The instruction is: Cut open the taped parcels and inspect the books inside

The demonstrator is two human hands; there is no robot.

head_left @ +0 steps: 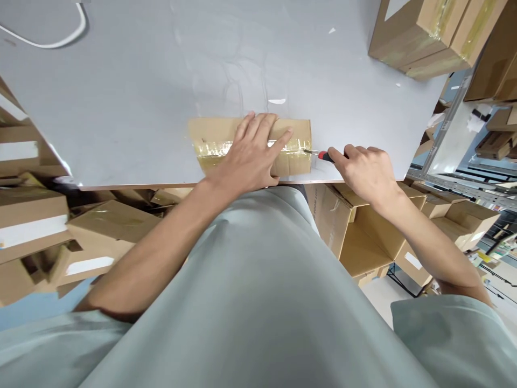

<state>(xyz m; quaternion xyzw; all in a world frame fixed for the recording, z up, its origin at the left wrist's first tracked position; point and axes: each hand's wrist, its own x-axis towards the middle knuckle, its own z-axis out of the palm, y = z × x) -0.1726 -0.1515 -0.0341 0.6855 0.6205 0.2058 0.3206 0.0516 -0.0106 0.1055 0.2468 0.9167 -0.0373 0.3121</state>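
A long cardboard box (291,129) with shiny clear tape (214,148) along its middle lies at the near edge of the table. My left hand (256,148) rests flat on top of it, fingers spread, pressing on the tape and cardboard. In my right hand (365,170) is a screwdriver (324,156) with a red and black handle and a thin metal shaft. Its tip touches the taped seam near the box's right end. Most of the handle is hidden inside my closed fingers.
On the grey table (133,97) are scraps of white paper (277,101) and a white cable (68,40). Taped cardboard boxes (420,40) stand at the back right. Below the near edge are an open carton (367,237) and, at left, piled boxes (109,231).
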